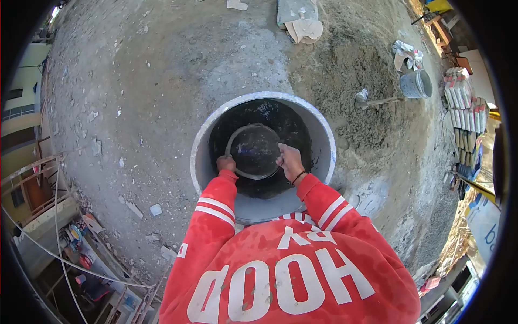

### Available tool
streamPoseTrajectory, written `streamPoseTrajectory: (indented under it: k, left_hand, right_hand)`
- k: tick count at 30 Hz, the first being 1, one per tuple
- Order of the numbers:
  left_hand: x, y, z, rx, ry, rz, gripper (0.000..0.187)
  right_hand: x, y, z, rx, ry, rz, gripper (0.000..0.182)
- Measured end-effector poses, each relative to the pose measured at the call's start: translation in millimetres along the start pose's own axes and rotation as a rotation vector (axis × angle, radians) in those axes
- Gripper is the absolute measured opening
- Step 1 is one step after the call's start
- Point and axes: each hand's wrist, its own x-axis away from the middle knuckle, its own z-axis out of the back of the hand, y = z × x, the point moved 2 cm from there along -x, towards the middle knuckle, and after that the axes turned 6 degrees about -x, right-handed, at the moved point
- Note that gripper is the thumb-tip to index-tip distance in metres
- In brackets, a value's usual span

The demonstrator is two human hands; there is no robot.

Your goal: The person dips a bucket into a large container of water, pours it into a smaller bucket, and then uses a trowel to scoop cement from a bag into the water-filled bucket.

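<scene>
A large round drum point(200, 141) stands in front of me with dark water point(253, 108) inside. Within its opening is a bucket point(231, 141), its round rim facing up and dark water filling its inside. My left hand point(226, 164) is closed on the bucket's left edge. On the opposite side, my right hand point(291, 162) is closed at the bucket's right edge, by the thin handle. Both forearms, in red sleeves with white stripes, reach over the near side of the drum. The bucket's lower body is hidden.
Wet grey mortar mix point(367, 81) spreads over the ground on the right, with a shovel point(380, 101) lying on it. Beyond stand a grey bucket point(414, 85) and stacked bags point(463, 108). Rubble point(155, 209) is scattered at left, near a ledge with loose cables point(59, 254).
</scene>
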Motion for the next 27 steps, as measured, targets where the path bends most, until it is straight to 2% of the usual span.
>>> streamPoseTrajectory:
  k: [1, 2, 3, 4, 5, 6, 7, 8, 10, 13, 15, 18, 20, 21, 22, 25, 27]
  left_hand:
    - [53.2, 30.7, -13.1, 0.006, 0.014, 0.0, 0.032]
    - [104.9, 80.2, -24.9, -0.068, 0.213, -0.185, 0.031]
    - [132.3, 100.0, -48.6, -0.07, 0.182, -0.209, 0.029]
    - [148.1, 112.2, -59.1, -0.069, 0.147, -0.234, 0.028]
    - [158.0, 125.5, -48.1, -0.064, 0.146, -0.226, 0.028]
    - [168.9, 143.2, -37.3, 0.003, 0.102, -0.182, 0.028]
    - [169.3, 145.0, -37.3, 0.066, 0.054, -0.138, 0.029]
    - [166.8, 147.5, -25.2, 0.028, 0.1, -0.125, 0.026]
    - [158.9, 142.6, -5.7, 0.059, 0.081, -0.042, 0.024]
    - [158.4, 148.8, 7.1, 0.044, 0.094, 0.023, 0.023]
    - [161.9, 162.6, 8.0, 0.037, 0.099, -0.025, 0.024]
    - [159.5, 185.4, -7.8, 0.011, 0.102, -0.085, 0.031]
    - [137.9, 177.3, -30.1, 0.061, 0.125, -0.07, 0.029]
    - [122.5, 170.5, -40.0, 0.058, 0.137, -0.036, 0.027]
    - [107.2, 162.9, -48.9, 0.053, 0.152, 0.001, 0.026]
    - [63.0, 128.9, -89.3, 0.066, 0.102, -0.104, 0.023]
    - [52.2, 127.3, -111.7, 0.047, 0.044, -0.143, 0.023]
  right_hand:
    - [-11.2, -4.7, 23.3, -0.041, 0.095, -0.004, 0.023]
    - [-20.1, -7.3, 33.2, -0.082, 0.192, -0.007, 0.024]
    - [-17.0, -4.2, 26.3, -0.079, 0.192, -0.02, 0.024]
    - [-9.8, -10.2, 17.3, -0.03, 0.252, 0.128, 0.027]
    - [-4.4, -20.5, 8.2, 0.023, 0.31, 0.284, 0.03]
    - [-4.5, -27.9, 1.3, 0.034, 0.312, 0.286, 0.03]
    - [-9.1, -31.6, -2.0, 0.107, 0.31, 0.308, 0.032]
    - [-12.1, -39.9, -6.2, 0.175, 0.306, 0.331, 0.034]
    - [-64.5, -27.9, 24.3, 0.265, 0.356, 0.405, 0.036]
    - [-112.7, -12.3, 45.3, 0.495, 0.663, 0.434, 0.034]
    - [-134.3, 8.9, 43.9, 0.807, 0.694, 0.576, 0.031]
    - [-132.1, 2.8, 18.6, 0.705, 0.539, 0.202, 0.039]
    - [-153.8, 21.1, 19.9, 0.777, 0.64, 0.344, 0.034]
    - [-123.0, -4.2, -7.1, 0.764, 0.612, 0.265, 0.034]
    - [-126.8, -0.5, -8.1, 0.758, 0.623, 0.315, 0.035]
    - [-150.9, 10.7, 8.7, 0.743, 0.653, 0.431, 0.035]
    - [-164.7, 20.2, 31.3, 0.736, 0.678, 0.492, 0.034]
